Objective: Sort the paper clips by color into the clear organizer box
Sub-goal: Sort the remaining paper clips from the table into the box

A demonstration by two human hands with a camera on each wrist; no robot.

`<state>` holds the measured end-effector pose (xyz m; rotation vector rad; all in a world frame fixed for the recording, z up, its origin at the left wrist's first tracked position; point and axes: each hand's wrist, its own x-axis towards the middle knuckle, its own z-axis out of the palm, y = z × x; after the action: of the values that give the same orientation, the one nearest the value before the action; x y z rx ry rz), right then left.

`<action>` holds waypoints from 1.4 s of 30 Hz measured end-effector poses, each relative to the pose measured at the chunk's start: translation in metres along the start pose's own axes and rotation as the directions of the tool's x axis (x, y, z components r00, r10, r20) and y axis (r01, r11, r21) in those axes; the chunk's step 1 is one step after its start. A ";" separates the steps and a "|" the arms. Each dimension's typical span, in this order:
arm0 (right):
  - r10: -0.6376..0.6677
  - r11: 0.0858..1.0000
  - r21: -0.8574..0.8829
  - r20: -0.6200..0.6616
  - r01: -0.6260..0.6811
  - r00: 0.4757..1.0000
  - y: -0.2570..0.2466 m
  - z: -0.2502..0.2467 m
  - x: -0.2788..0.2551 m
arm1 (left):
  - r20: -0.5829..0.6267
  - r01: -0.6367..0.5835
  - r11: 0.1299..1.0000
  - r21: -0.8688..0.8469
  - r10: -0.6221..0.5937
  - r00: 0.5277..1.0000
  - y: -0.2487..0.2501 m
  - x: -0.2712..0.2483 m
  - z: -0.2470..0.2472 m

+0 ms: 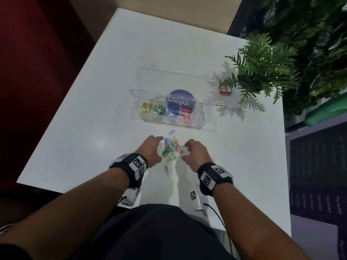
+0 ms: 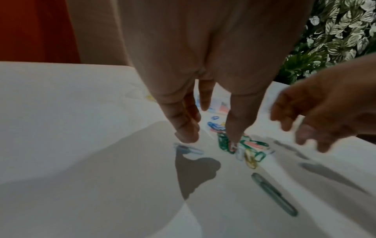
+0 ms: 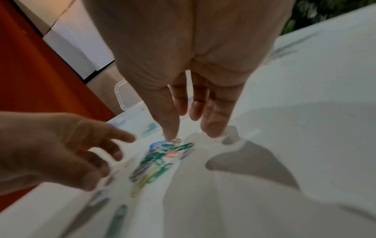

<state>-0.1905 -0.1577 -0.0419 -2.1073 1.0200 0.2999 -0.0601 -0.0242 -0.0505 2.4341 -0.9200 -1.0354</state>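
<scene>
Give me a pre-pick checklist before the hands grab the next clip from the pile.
1. Organizer box lid open, compartments reachable: ok.
2. Compartments already hold sorted colors, left to right yellow, green, blue, red, silver: ok.
3. Left hand free, fingers loose beside the pile of paper clips: ok.
4. Right hand free, fingers relaxed on the pile's other side: ok.
5. A single clip separable: not ok in the pile, where the clips overlap; the stray blue clip and the stray clip nearest the person lie apart.
6. Clip colors readable from the wrist views: cannot tell, both are blurred.
</scene>
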 end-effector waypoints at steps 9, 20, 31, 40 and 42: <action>-0.039 0.966 -0.242 0.198 0.087 0.979 -0.010 0.031 -0.017 | 0.113 -0.089 0.958 0.271 0.060 0.992 0.001 -0.014 0.019; -0.152 0.916 -0.359 0.106 0.180 0.983 -0.021 0.005 0.028 | 0.028 -0.042 0.986 0.160 0.038 0.999 -0.010 -0.015 0.013; -0.198 0.874 -0.390 0.257 0.289 0.946 -0.031 0.025 0.030 | -0.071 -0.041 0.995 0.090 0.047 0.996 0.007 0.004 0.028; -0.117 0.932 -0.316 0.196 0.176 0.974 -0.035 0.029 0.022 | -0.080 -0.025 0.998 0.052 0.029 0.996 0.015 0.010 0.024; -0.114 0.945 -0.283 0.182 0.163 0.977 -0.039 0.031 0.022 | -0.102 -0.017 1.000 0.000 0.017 0.995 0.017 0.010 0.025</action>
<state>-0.1436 -0.1326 -0.0538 -2.3640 0.7614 0.5759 -0.0807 -0.0445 -0.0642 2.4490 -0.9047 -0.8964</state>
